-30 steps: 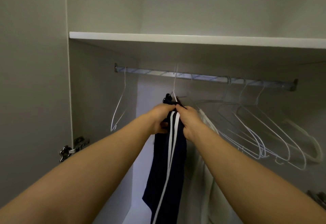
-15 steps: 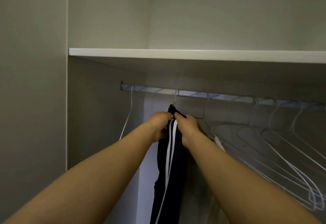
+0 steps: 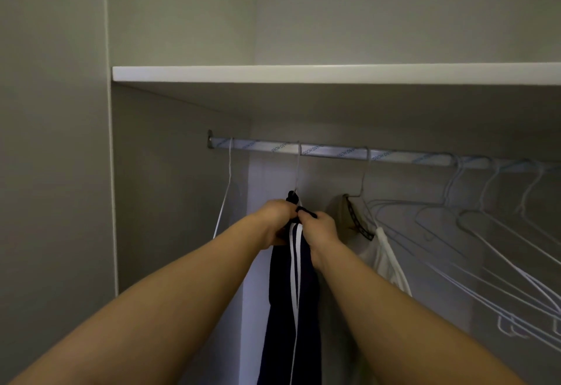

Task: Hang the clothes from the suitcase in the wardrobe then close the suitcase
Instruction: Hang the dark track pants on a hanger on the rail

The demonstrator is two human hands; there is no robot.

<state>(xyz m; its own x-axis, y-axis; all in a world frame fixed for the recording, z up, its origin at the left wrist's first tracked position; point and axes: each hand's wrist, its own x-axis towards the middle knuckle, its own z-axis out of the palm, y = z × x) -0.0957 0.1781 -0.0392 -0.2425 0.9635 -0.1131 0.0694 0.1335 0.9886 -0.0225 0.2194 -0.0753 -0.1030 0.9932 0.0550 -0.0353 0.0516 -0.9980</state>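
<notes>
There were two hands: left hand (image 3: 274, 220), right hand (image 3: 318, 226). Two garments hung: navy striped garment (image 3: 288, 293), cream garment (image 3: 383, 258) at its three o'clock. One rail (image 3: 334, 152), one shelf (image 3: 303, 74). Empty hangers (image 3: 451, 181) numbered at least four, mostly toward three o'clock.

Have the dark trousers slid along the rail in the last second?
No. The trousers hang at the same spot on the rail, just right of the lone wire hanger near its left end. Only the view shifted.

White shelf (image 3: 303, 74) spans view well above left hand (image 3: 274, 220). Metal rail (image 3: 334, 152) (printed film on it) runs between shelf and left hand, bracketed to grey side panel (image 3: 170, 187) further left. Pale back wall (image 3: 394, 20) over shelf. Dim under shelf.
</notes>
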